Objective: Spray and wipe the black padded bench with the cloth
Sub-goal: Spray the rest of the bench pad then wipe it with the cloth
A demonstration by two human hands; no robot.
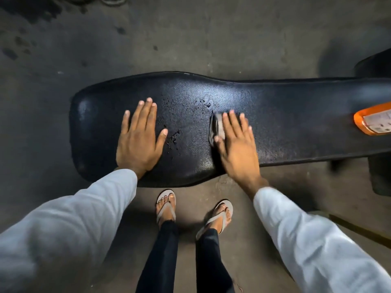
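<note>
The black padded bench [264, 115] is seen lying across the view on a stained concrete floor [190, 39], widest at its rounded left end. Its cover is a pebbled, glossy vinyl over soft padding; droplets [175, 134] are beaded on the middle section, so the surface is judged slick where wet. The left hand [140, 136] is laid flat on the wide end, fingers spread, nothing held. The right hand [236, 142] is pressed palm-down, fingers extended, on a small folded grey cloth [215, 127] just right of the droplets. The cloth appears light, limp and absorbent; it is judged best pinned under the flat palm rather than pinched, since a loose fold would bunch. An orange spray bottle [374, 119] is lying on the bench at the right edge, well apart from both hands.
</note>
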